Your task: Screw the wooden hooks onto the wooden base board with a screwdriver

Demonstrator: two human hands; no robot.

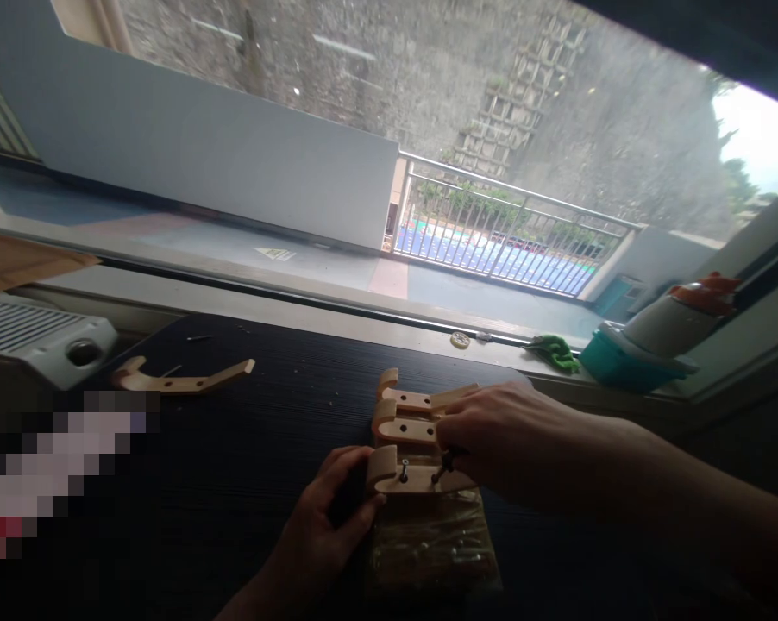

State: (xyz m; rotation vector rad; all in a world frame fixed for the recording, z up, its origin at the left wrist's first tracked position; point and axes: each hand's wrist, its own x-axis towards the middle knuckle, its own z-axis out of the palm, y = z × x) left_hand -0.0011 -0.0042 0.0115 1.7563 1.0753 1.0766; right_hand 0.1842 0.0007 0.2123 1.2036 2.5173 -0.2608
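Holding the near wooden hook [419,481], on the film-wrapped block [434,543] upon the dark bench [253,483], between half-curled fingers and thumb of the left hand [341,500], while pinching a small dark piece [449,459], mostly hidden, over the hook's flat part with the nearly closed right hand [492,431]. Possible to tip the upright screw [404,470] by brushing against it, or to slide the hook on the slippery-looking block through uneven pressing.

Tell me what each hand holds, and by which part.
The left hand grips the nearest wooden hook by its curled end. The right hand seems to hold something dark; what, and by which part, cannot be told.
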